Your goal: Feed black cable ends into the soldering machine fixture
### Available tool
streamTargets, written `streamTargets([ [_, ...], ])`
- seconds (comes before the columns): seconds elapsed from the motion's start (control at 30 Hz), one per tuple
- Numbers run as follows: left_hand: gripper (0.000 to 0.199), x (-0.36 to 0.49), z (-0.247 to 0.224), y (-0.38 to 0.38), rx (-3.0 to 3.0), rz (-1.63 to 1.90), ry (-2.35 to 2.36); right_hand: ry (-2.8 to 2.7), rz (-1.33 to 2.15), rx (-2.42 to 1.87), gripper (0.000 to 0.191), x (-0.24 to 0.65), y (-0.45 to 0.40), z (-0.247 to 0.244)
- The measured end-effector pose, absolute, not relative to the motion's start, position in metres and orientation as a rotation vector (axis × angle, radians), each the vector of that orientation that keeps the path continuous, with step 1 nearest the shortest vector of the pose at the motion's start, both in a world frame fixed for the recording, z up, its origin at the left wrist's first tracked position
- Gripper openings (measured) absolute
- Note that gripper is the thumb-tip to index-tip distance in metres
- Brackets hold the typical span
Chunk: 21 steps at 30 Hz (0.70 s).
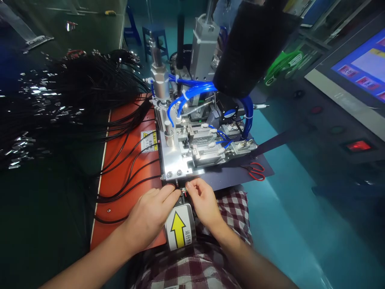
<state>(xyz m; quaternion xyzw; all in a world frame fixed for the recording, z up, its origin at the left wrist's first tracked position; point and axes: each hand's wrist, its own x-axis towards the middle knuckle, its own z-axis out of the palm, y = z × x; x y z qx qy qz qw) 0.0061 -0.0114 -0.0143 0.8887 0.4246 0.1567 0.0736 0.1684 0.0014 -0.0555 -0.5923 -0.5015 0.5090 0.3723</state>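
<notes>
Both hands meet at the near edge of a metal machine (177, 160) with blue air tubes. My left hand (155, 210) is closed, its fingers pressed together at a small part by the machine's front edge. My right hand (203, 200) pinches beside it, thumb and index finger together. Between the fingertips shows a small metallic piece (183, 190) with a bit of red; its details are too small to make out. Just below the hands is a white label (178, 228) with a yellow arrow.
Black cables (129, 172) run across an orange board (120, 160) on the left, with a large cable bundle (90, 80) behind. Red-handled scissors (256, 171) lie right of the machine. A control screen (363, 68) stands far right; a black cylinder (246, 52) hangs above.
</notes>
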Motion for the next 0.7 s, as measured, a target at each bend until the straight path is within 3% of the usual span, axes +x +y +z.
streamTargets([
  [0.17, 0.033, 0.01, -0.01, -0.014, 2.645, 0.366, 1.389, -1.127, 1.544, -1.493, 0.028, 0.174, 0.004, -0.061],
  [0.47, 0.029, 0.01, -0.01, -0.012, 2.588, 0.37, 1.386, -1.314, 1.4, -1.58, 0.025, 0.179, -0.015, -0.039],
  [0.7, 0.031, 0.012, -0.008, -0.013, 2.596, 0.333, 1.408, -1.801, 0.798, -1.6, 0.018, 0.18, -0.011, -0.025],
])
